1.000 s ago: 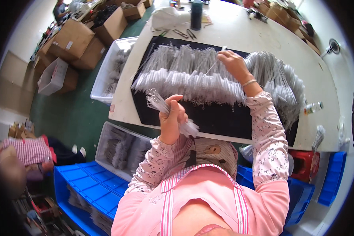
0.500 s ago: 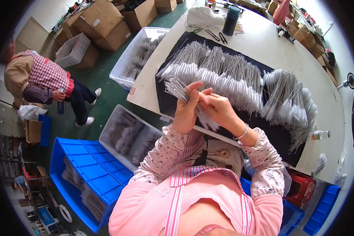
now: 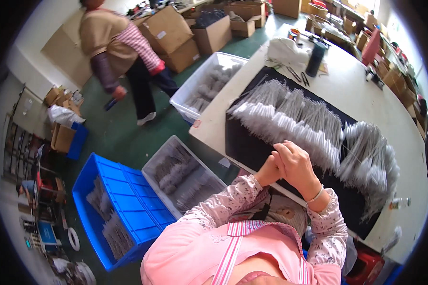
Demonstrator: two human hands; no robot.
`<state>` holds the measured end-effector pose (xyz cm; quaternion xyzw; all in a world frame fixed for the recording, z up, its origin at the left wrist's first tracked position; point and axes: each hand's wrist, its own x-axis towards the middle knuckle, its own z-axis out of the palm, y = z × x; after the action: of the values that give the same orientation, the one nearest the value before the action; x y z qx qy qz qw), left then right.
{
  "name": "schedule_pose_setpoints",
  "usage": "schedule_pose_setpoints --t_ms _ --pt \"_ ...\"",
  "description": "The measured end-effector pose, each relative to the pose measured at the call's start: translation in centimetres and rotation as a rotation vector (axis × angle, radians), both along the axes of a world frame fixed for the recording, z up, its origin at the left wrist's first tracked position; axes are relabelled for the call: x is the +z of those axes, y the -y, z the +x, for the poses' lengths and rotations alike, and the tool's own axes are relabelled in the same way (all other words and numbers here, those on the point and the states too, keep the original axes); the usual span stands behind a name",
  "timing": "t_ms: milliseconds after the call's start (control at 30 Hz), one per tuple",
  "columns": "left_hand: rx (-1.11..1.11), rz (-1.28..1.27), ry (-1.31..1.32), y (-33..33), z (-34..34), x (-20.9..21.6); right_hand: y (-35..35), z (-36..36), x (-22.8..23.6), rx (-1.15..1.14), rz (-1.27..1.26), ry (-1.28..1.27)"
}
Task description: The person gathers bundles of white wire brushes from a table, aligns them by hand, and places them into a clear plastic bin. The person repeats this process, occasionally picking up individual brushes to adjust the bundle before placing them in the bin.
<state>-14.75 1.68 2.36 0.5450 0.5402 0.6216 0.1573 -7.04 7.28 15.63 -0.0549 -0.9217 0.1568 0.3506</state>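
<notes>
My left hand (image 3: pixel 269 171) and my right hand (image 3: pixel 297 166) meet at the near edge of the white table, in front of the black mat (image 3: pixel 242 145). Both are closed, with the right fingers curled over the left. Anything inside them is hidden; no brush shows between the fingers. Just beyond lies a long row of thin wire brushes (image 3: pixel 295 121) with white bristles and twisted wire stems. To the right, another heap of brushes (image 3: pixel 366 159) spreads over the mat's edge.
Left of me stand a grey bin (image 3: pixel 150 166) and a blue crate (image 3: pixel 140 199), both holding brushes. A white tub (image 3: pixel 179 97) of brushes is by the table (image 3: pixel 209 130). Pliers (image 3: pixel 297 76) and a dark bottle (image 3: pixel 315 59) lie at the back. A person (image 3: pixel 114 52) walks at far left.
The wire brush bundle held in my left hand has gone from sight. My hands have come together, closed. The view has shifted, and the person at left has walked toward the white tub.
</notes>
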Motion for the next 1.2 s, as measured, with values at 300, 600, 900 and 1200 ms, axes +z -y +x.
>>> schedule_pose_setpoints --t_ms 300,600,900,1200 --pt "0.009 -0.019 -0.682 -0.3 1.6 0.6 0.3 4.6 1.6 -0.065 0.441 0.153" --pt "-0.217 -0.311 -0.900 1.0 6.4 10.7 2.2 15.6 4.6 -0.263 0.207 0.641" --pt "-0.598 -0.007 -1.214 -2.0 13.8 12.4 4.3 24.4 -5.2 -0.438 -0.452 0.310" --pt "-0.879 -0.065 -0.362 -3.8 19.2 12.5 2.7 36.8 -3.8 -0.220 -1.562 -0.800"
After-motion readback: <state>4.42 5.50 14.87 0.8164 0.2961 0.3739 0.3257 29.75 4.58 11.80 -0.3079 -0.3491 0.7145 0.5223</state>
